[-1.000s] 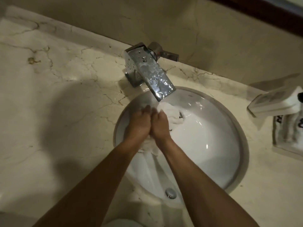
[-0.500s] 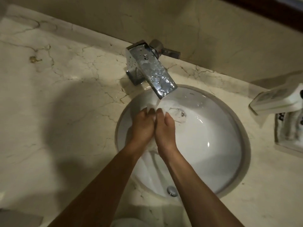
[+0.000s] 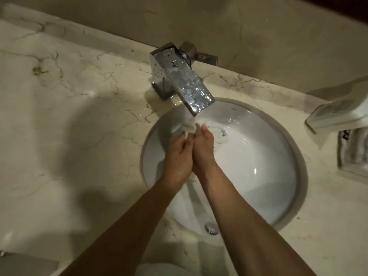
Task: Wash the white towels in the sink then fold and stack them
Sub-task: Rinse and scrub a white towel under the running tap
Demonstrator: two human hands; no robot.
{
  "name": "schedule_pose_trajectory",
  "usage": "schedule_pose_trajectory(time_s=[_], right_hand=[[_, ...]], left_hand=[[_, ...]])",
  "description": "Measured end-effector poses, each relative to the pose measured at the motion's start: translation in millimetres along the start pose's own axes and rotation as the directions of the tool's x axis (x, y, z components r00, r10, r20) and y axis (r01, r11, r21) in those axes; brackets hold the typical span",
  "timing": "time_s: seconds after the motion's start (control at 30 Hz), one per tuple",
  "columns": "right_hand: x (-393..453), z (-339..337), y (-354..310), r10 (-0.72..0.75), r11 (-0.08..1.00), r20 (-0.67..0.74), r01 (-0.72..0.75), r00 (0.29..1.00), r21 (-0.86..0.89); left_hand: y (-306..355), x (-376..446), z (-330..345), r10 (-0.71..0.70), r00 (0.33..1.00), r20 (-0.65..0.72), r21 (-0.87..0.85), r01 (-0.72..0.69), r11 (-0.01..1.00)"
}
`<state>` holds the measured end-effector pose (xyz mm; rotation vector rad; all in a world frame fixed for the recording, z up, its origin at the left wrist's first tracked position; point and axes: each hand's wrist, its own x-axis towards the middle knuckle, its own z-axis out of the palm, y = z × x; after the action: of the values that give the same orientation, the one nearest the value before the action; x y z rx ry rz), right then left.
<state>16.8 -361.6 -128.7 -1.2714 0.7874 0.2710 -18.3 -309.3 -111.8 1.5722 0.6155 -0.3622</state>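
Left hand (image 3: 179, 154) and right hand (image 3: 203, 150) pressed side by side at frame centre, fingers (image 3: 205, 132) curled onto bunched white towel (image 3: 189, 126); towel wet, crumpled between and beyond fingertips (grip detail partly hidden). Towel sits inside round white sink (image 3: 258, 166), directly under chrome faucet (image 3: 183, 80) spout. Marble worktop (image 3: 79, 116) surrounds sink. White box (image 3: 338, 114) at right edge, clear tray (image 3: 354, 154) below it.
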Motion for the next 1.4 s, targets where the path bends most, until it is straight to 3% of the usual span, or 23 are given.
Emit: schedule_pose_trajectory(time_s=[0.13, 0.23, 0.33, 0.47, 0.63, 0.73, 0.77, 0.8, 0.83, 0.87, 0.9, 0.97, 1.0, 1.03, 1.07, 1.1, 1.13, 1.17, 1.23, 1.27, 1.3, 1.37, 1.4], right_hand=[[-42, 0, 22, -0.142, 0.938, 0.067, 0.156, 0.988, -0.31], [-21, -6, 18, -0.055, 0.983, 0.009, 0.056, 0.998, -0.175], [12, -1, 0, 0.013, 0.997, -0.026, -0.015, 1.0, -0.07], [-27, 3, 19, -0.199, 0.92, 0.024, 0.195, 0.98, -0.341], [4, -5, -1, -0.09, 0.942, -0.033, 0.074, 0.995, -0.327], [20, -5, -16, 0.027, 0.987, -0.079, -0.039, 0.996, -0.156], [18, -10, -21, 0.088, 0.995, -0.035, -0.086, 0.996, 0.043], [16, -18, -24, 0.147, 0.953, 0.041, -0.152, 0.988, 0.26], [13, -31, -25, 0.185, 0.859, 0.132, -0.225, 0.974, 0.461], [9, -45, -22, 0.224, 0.768, 0.177, -0.286, 0.958, 0.573], [4, -56, -17, 0.253, 0.737, 0.215, -0.332, 0.943, 0.589], [-13, -68, -5, 0.377, 0.764, 0.34, -0.497, 0.861, 0.411], [-19, -74, -1, 0.41, 0.799, 0.401, -0.535, 0.819, 0.275], [-19, -79, 3, 0.43, 0.83, 0.425, -0.534, 0.797, 0.163], [-17, -82, 5, 0.434, 0.866, 0.369, -0.494, 0.822, 0.082], [-17, -83, 4, 0.391, 0.916, 0.258, -0.4, 0.883, -0.022], [-17, -81, 2, 0.282, 0.952, 0.103, -0.265, 0.954, -0.152], [-16, -79, -2, 0.159, 0.955, -0.007, -0.155, 0.987, -0.253], [-18, -68, -9, 0.031, 0.941, -0.025, -0.038, 0.999, -0.335], [-21, -63, -14, 0.012, 0.948, 0.01, -0.008, 1.0, -0.319], [-22, -59, -20, 0.016, 0.963, 0.043, -0.004, 0.999, -0.27], [-24, -55, -32, 0.016, 0.993, 0.129, -0.001, 0.992, -0.116], [-24, -54, -38, 0.022, 0.999, 0.162, -0.016, 0.987, -0.036]], left_hand=[[21, 39, -8, -0.159, 0.984, -0.079, 0.044, 0.163, 0.986], [8, 20, -2, -0.068, 0.996, -0.05, 0.156, 0.075, 0.985], [13, 9, 3, -0.054, 0.998, -0.03, 0.056, 0.056, 0.997], [17, 58, -1, -0.228, 0.971, -0.07, -0.004, 0.228, 0.974], [18, 6, 5, -0.031, 0.996, -0.083, 0.131, 0.042, 0.99], [-1, 3, -14, -0.118, 0.976, -0.185, -0.1, 0.101, 0.99], [-1, 11, -26, -0.232, 0.966, -0.114, -0.313, 0.187, 0.931], [-4, 19, -37, -0.327, 0.943, 0.067, -0.5, 0.315, 0.807], [-8, 22, -44, -0.377, 0.868, 0.325, -0.607, 0.497, 0.621], [-12, 22, -47, -0.344, 0.802, 0.488, -0.613, 0.596, 0.519], [-14, 20, -48, -0.307, 0.759, 0.574, -0.589, 0.643, 0.489], [-24, 21, -50, -0.256, 0.68, 0.687, -0.514, 0.704, 0.49], [-23, 21, -49, -0.275, 0.676, 0.684, -0.45, 0.687, 0.571], [-15, 16, -47, -0.321, 0.74, 0.591, -0.355, 0.596, 0.72], [-13, 17, -44, -0.341, 0.856, 0.388, -0.187, 0.435, 0.88], [-12, 16, -41, -0.255, 0.959, 0.122, 0.038, 0.252, 0.967], [-7, 15, -39, -0.104, 0.992, -0.075, 0.169, 0.116, 0.979], [-2, 16, -38, -0.014, 0.992, -0.129, 0.171, 0.036, 0.985], [10, 22, -34, -0.192, 0.98, -0.053, -0.201, 0.177, 0.963], [16, 23, -32, -0.31, 0.948, 0.073, -0.353, 0.315, 0.881], [14, 23, -33, -0.377, 0.896, 0.235, -0.439, 0.444, 0.781], [9, 19, -32, -0.397, 0.711, 0.581, -0.455, 0.688, 0.565], [-4, 19, -32, -0.399, 0.63, 0.667, -0.44, 0.764, 0.471]])
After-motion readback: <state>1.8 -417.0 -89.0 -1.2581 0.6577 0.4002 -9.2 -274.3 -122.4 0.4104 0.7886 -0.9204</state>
